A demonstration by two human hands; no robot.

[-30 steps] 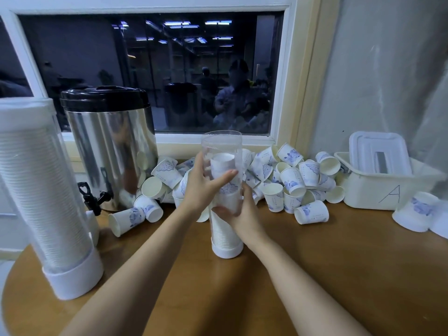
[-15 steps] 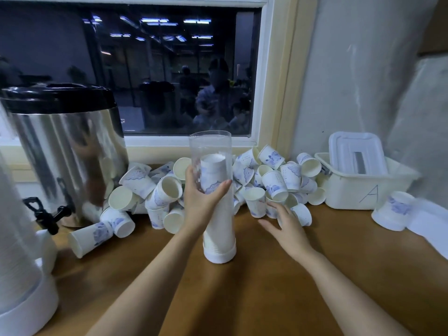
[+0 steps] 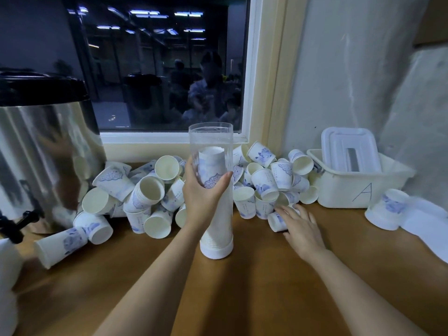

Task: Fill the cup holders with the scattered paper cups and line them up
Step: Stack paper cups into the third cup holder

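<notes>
- Cup holder (image 3: pixel 221 219): a clear tube standing upright on the table (image 3: pixel 242 287), centre, near the viewer. It is part-filled with a stack of cups.
- Left hand (image 3: pixel 202 197) wraps round its middle and hides part of the stack.
- Right hand (image 3: pixel 301 229), to the right, rests its spread, nearly straight fingers on a tipped cup (image 3: pixel 275 223).
- Paper cups (image 3: pixel 150 190) are heaped behind, many overlapping.
- Metal urn (image 3: pixel 43 154), far left, is cut off by the edge.
- White tub (image 3: pixel 351 187) stands far right.

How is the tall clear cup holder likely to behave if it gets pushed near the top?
Probably tippy: the cup holder is tall and slim on a small white base. It looks stiff, likely hard plastic, so the left hand's grip should not dent it. The cup stack inside may add steadying weight.
</notes>
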